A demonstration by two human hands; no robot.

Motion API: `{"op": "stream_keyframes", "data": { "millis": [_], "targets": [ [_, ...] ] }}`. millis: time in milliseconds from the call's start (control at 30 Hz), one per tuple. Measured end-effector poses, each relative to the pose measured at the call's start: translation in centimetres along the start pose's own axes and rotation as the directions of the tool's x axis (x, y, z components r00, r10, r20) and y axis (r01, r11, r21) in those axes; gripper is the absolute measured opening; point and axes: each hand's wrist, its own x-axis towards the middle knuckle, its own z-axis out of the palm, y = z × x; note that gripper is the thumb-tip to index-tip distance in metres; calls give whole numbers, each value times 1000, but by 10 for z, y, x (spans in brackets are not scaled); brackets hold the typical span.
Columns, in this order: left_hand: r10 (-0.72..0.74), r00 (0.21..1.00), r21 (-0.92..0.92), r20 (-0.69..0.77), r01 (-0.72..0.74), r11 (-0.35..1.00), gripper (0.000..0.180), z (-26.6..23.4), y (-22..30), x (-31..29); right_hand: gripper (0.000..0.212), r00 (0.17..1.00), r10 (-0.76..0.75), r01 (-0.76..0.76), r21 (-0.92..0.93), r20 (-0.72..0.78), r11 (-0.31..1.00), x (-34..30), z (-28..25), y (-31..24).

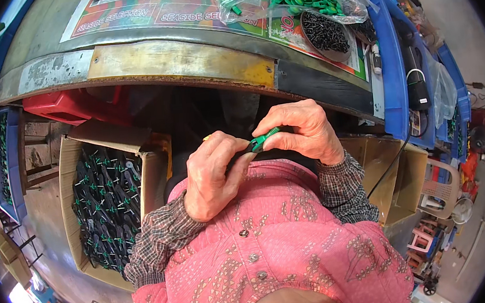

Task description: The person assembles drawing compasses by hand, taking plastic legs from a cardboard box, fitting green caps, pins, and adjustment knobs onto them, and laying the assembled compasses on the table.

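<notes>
In front of my waist, below the table edge, my two hands meet around a small green plastic piece (pixel 263 140) with a ridged end. My right hand (pixel 304 129) pinches it between thumb and fingers. My left hand (pixel 214 172) is closed with thumb and fingertips on a dark part at the green piece's left end. Most of that dark part is hidden by the fingers. At my left, an open cardboard box (pixel 145 181) holds many black plastic pieces (pixel 109 202) with green parts and thin pale pins.
On the table (pixel 181 55) lie a clear bag of green pieces (pixel 307 0) and a round container of small black parts (pixel 325 32). Blue bins (pixel 393 78) stand at the right. A red stool (pixel 69 105) sits under the table; an open cardboard box (pixel 400 180) stands right of me.
</notes>
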Motion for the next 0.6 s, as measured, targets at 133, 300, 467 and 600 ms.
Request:
{"op": "stream_keyframes", "data": {
  "millis": [133,300,467,600],
  "targets": [
    [-298,948,-214,111,316,924,16,-2,5,-1,17,942,327,-278,373,-75,885,-5,12,-3],
    [-549,731,-601,404,665,443,11,-3,1,-4,17,892,443,-357,460,-89,813,-5,24,-1],
    [-568,710,-649,417,670,361,11,9,-12,-16,18,866,489,-375,516,-102,770,-9,35,14],
    [-589,672,-656,448,695,294,11,12,-14,-17,22,850,512,-376,534,-127,757,-11,40,20]
  ]
}}
